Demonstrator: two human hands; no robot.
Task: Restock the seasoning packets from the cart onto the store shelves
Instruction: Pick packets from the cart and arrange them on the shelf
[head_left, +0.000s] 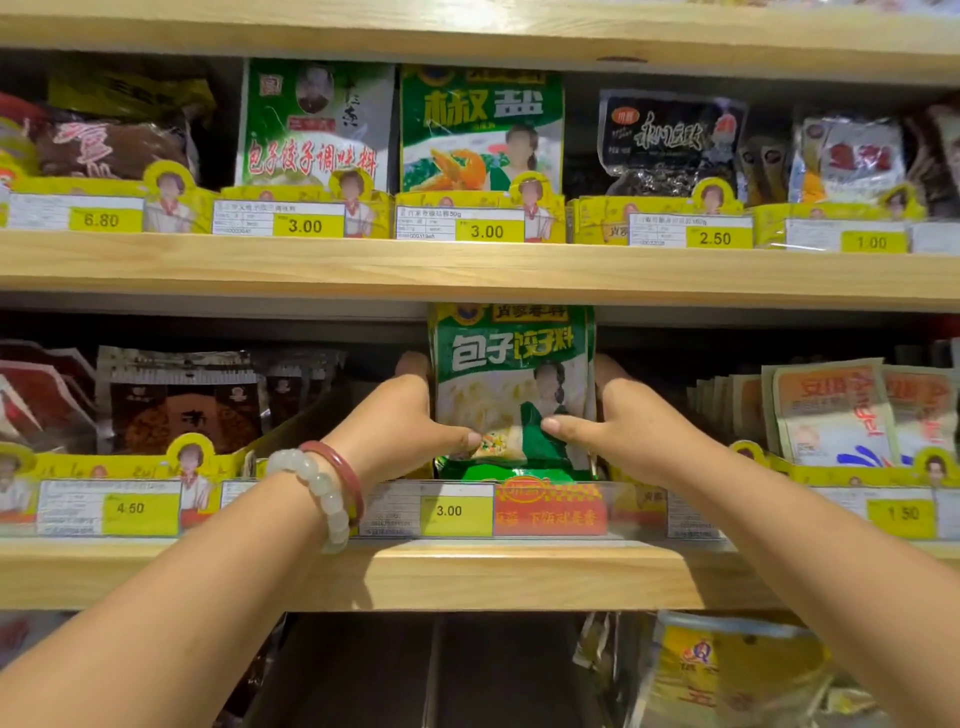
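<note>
A stack of green seasoning packets (511, 364) stands upright in a yellow display box on the middle wooden shelf (467, 577), above a 3.00 price tag (449, 512). My left hand (405, 426), with a white bead bracelet and a red bangle on the wrist, grips the stack's left side, thumb on the front. My right hand (623, 426) grips the right side the same way. The packets' lower edge sits behind the box front. No cart is in view.
The upper shelf (467, 265) holds more packets in yellow boxes with price tags, among them a green one (480, 130) straight above. Dark brown packets (182, 400) stand to the left, orange-and-white ones (836, 415) to the right. Yellow bags (737, 670) lie below right.
</note>
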